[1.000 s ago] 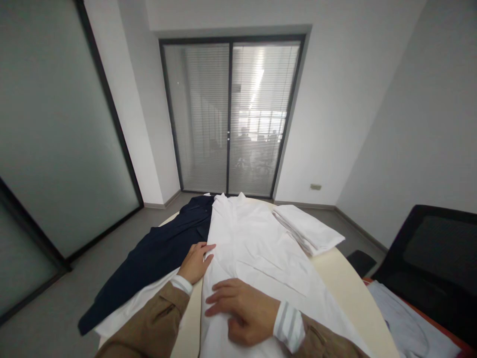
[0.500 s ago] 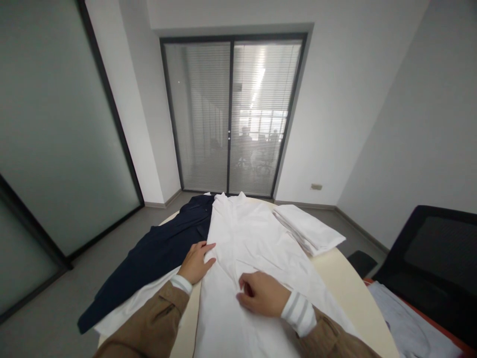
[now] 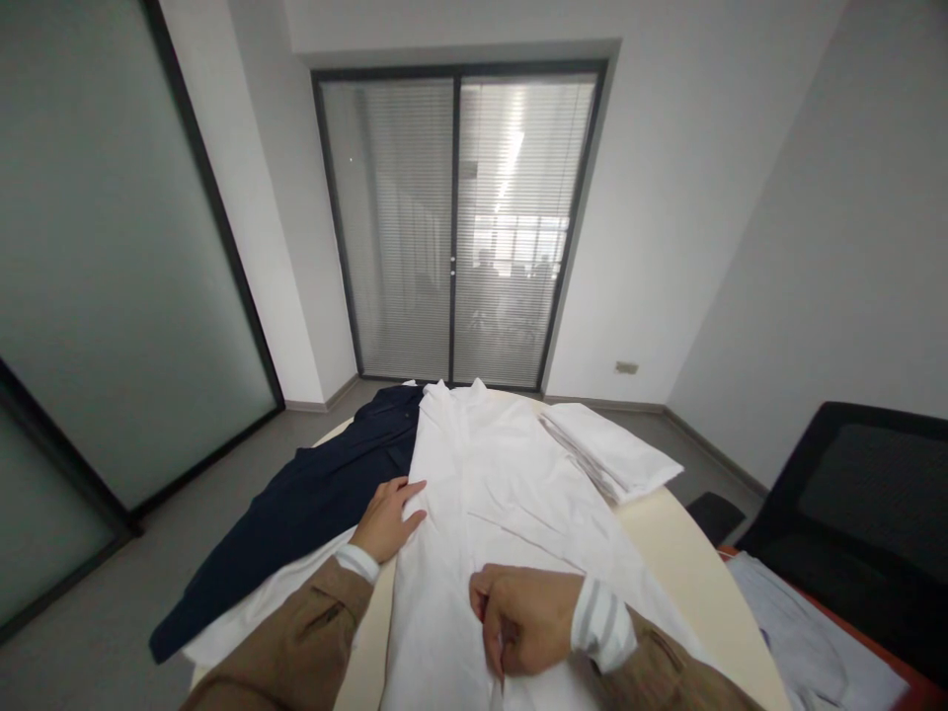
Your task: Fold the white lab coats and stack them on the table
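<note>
A long white coat [image 3: 504, 464] lies spread on the round table, its collar at the far end and its front running down the middle. My left hand [image 3: 389, 518] rests on the coat's left edge, thumb and fingers apart. On the lower middle of the coat, my right hand [image 3: 529, 617] is closed, its fingertips pinching the front edge of the cloth. The pinched spot is partly hidden by the fingers. Small creases run across the fabric just beyond this hand.
Left of the coat lies a dark navy garment [image 3: 296, 504] over white cloth, hanging past the table edge. A folded white garment [image 3: 614, 449] sits at the right on the cream table [image 3: 696, 553]. A black mesh chair [image 3: 866, 504] holds pale grey cloth [image 3: 807, 632].
My right hand has moved down the coat's front toward me, and its fingers have turned down onto the cloth. The left hand stays in place.
</note>
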Demonstrator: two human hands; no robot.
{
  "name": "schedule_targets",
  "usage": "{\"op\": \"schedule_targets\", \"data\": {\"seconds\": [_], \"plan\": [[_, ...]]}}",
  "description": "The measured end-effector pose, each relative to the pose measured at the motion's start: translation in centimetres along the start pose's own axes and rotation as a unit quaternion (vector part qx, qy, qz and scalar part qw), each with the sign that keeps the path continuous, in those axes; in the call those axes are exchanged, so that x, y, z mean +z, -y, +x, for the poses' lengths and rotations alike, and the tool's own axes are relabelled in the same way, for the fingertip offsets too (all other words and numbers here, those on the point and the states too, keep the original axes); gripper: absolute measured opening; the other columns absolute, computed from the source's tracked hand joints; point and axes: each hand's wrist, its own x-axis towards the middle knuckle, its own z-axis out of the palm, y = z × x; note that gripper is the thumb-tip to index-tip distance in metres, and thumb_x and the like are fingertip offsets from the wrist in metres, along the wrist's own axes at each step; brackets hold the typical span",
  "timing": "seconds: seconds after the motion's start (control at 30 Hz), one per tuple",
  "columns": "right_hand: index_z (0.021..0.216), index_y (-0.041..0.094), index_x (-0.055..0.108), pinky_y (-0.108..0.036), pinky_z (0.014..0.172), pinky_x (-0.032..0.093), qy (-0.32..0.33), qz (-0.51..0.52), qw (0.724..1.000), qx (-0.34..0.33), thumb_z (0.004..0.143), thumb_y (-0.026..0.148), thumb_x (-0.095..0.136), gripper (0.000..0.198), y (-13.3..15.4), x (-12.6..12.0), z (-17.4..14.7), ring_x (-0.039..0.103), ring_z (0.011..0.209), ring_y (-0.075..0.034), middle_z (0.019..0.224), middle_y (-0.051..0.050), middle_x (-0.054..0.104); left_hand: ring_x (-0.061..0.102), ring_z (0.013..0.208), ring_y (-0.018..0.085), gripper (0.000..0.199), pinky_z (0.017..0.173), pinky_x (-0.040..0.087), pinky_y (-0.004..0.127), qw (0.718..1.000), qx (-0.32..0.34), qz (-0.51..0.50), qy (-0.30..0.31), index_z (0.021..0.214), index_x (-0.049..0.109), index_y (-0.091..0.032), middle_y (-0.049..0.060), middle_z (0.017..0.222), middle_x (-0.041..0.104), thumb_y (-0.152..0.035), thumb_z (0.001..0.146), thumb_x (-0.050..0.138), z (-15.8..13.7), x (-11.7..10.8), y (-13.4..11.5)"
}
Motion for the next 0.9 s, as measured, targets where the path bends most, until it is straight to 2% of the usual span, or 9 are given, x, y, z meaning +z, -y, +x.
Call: {"op": "schedule_targets", "data": {"seconds": [0.13, 0.27, 0.37, 0.43, 0.53, 0.63, 0.73, 0.8, 0.9], "plan": [[0.073, 0.014, 0.077, -0.017, 0.06, 0.037, 0.071, 0.082, 0.994, -0.005, 0.068, 0.006, 0.061, 0.018, 0.3, -0.9, -0.1, 0.047, 0.07, -0.008, 0.075, 0.003, 0.048, 0.045, 0.128, 0.028, 0.051, 0.111, 0.034, 0.042, 1.0, -0.002, 0.012, 0.006, 0.135, 0.058, -0.02, 0.013, 0.137, 0.05, -0.029, 0.084, 0.059, 0.0, 0.0, -0.1], [0.1, 0.019, 0.077, -0.015, 0.059, 0.039, 0.115, 0.134, 0.984, 0.035, 0.073, 0.012, 0.067, 0.03, 1.1, -1.7, -0.3, 0.048, 0.064, -0.006, 0.079, 0.005, 0.058, 0.043, 0.13, 0.029, 0.054, 0.111, 0.033, 0.042, 0.999, -0.005, 0.029, 0.013, 0.136, 0.056, -0.021, 0.013, 0.139, 0.048, -0.032, 0.084, 0.06, -0.2, -0.3, -0.5], [0.11, 0.019, 0.073, -0.015, 0.057, 0.039, 0.099, 0.175, 0.976, 0.084, 0.071, 0.024, 0.077, 0.04, 0.9, -1.4, -0.2, 0.051, 0.059, -0.006, 0.07, 0.006, 0.06, 0.041, 0.132, 0.03, 0.06, 0.11, 0.033, 0.043, 0.999, -0.007, 0.043, 0.023, 0.139, 0.053, -0.023, 0.012, 0.142, 0.046, -0.039, 0.082, 0.063, -0.4, -0.4, -0.7], [0.118, 0.019, 0.069, -0.015, 0.055, 0.039, 0.071, 0.219, 0.969, 0.092, 0.069, 0.03, 0.081, 0.051, 0.4, -0.8, 0.2, 0.051, 0.056, -0.006, 0.064, 0.006, 0.058, 0.04, 0.133, 0.03, 0.063, 0.11, 0.033, 0.043, 0.998, -0.011, 0.049, 0.028, 0.14, 0.052, -0.024, 0.013, 0.144, 0.045, -0.042, 0.081, 0.064, -0.4, -0.4, -0.8], [0.132, 0.024, 0.058, -0.014, 0.053, 0.04, 0.01, 0.273, 0.957, 0.098, 0.071, 0.039, 0.081, 0.067, -0.3, 0.1, 1.0, 0.052, 0.052, -0.004, 0.068, 0.008, 0.055, 0.04, 0.133, 0.03, 0.063, 0.11, 0.034, 0.043, 0.998, -0.013, 0.05, 0.029, 0.14, 0.052, -0.024, 0.013, 0.144, 0.045, -0.041, 0.081, 0.064, -0.5, -0.5, -0.9], [0.124, 0.022, 0.065, -0.014, 0.052, 0.044, -0.009, 0.311, 0.943, 0.119, 0.074, 0.048, 0.077, 0.057, -0.8, 0.4, 1.5, 0.055, 0.048, -0.004, 0.066, 0.008, 0.052, 0.041, 0.133, 0.03, 0.063, 0.109, 0.034, 0.043, 0.998, -0.013, 0.05, 0.028, 0.14, 0.052, -0.024, 0.013, 0.144, 0.045, -0.042, 0.081, 0.064, -0.5, -0.6, -1.0], [0.112, 0.017, 0.07, -0.015, 0.054, 0.048, 0.066, 0.332, 0.936, 0.101, 0.071, 0.048, 0.08, 0.052, -0.9, 0.0, 1.3, 0.059, 0.052, -0.006, 0.062, 0.005, 0.059, 0.041, 0.133, 0.031, 0.062, 0.109, 0.034, 0.043, 0.998, -0.013, 0.053, 0.028, 0.14, 0.051, -0.024, 0.013, 0.144, 0.045, -0.043, 0.082, 0.063, -0.5, -0.6, -1.0], [0.115, 0.016, 0.068, -0.016, 0.054, 0.048, 0.091, 0.338, 0.933, 0.087, 0.07, 0.046, 0.081, 0.055, -0.7, -0.4, 1.1, 0.057, 0.051, -0.006, 0.062, 0.006, 0.06, 0.041, 0.133, 0.03, 0.06, 0.108, 0.035, 0.043, 0.998, -0.013, 0.057, 0.027, 0.14, 0.051, -0.024, 0.013, 0.144, 0.045, -0.042, 0.084, 0.061, -0.5, -0.5, -1.0], [0.12, 0.019, 0.065, -0.015, 0.052, 0.046, 0.06, 0.328, 0.939, 0.081, 0.068, 0.043, 0.082, 0.06, -0.3, -0.2, 1.2, 0.05, 0.05, -0.005, 0.063, 0.008, 0.056, 0.041, 0.132, 0.03, 0.056, 0.107, 0.036, 0.043, 0.998, -0.013, 0.064, 0.025, 0.14, 0.051, -0.024, 0.013, 0.144, 0.046, -0.042, 0.087, 0.056, -0.5, -0.5, -1.2]]}}
